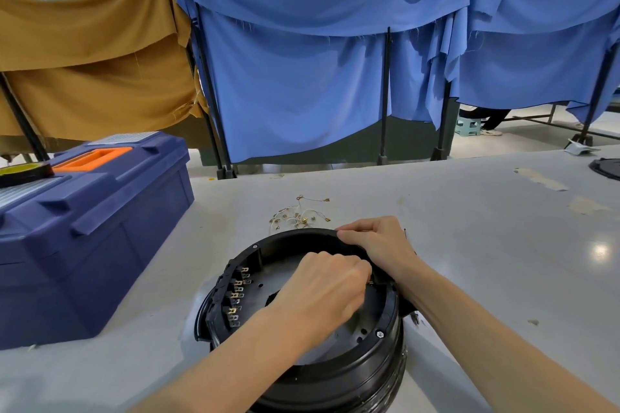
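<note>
Left hand: inside housing, fingers curled, pinching a small fitting at its right inner wall; fitting mostly hidden. Right hand: clamped over housing's far rim. Housing: black, round, rigid, probably fairly heavy; stands on table; best held by the rim, clear of the thin terminals at its left wall. Wires: loose, just beyond housing. Toolbox: left of housing.

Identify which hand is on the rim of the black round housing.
The right hand: its fingers curl over the far rim of the black round housing. The left hand reaches down inside it instead.
</note>
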The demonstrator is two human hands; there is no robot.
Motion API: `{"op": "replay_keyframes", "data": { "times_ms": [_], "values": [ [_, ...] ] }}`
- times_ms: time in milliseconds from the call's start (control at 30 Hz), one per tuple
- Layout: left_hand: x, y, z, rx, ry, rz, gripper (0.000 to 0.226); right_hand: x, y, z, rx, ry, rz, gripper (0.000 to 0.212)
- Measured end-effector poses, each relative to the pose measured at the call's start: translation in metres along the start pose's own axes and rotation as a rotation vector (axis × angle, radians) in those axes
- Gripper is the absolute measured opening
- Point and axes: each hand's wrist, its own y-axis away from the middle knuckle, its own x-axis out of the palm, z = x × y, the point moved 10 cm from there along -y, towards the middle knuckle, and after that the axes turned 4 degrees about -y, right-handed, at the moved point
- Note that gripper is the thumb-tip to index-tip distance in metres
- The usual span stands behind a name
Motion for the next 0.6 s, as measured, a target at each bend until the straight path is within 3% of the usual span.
{"op": "replay_keyframes", "data": {
  "times_ms": [133, 233, 400, 600],
  "values": [
    [-0.002, -0.002, 0.001, 0.008, 0.035, -0.041, 0.021, -0.001, 0.0, 0.0, -0.005, 0.017, -0.009, 0.017],
    [-0.005, 0.0, 0.016, -0.062, 0.216, -0.095, 0.019, 0.001, 0.001, 0.001, -0.006, -0.02, 0.019, 0.017],
    [-0.018, 0.008, 0.052, -0.231, 0.524, -0.338, 0.016, 0.001, 0.002, 0.003, -0.018, -0.043, 0.05, 0.009],
    [0.002, -0.005, 0.036, -0.14, 0.606, -0.168, 0.008, 0.002, 0.005, 0.003, -0.006, -0.068, 0.056, 0.016]
  ]
}}
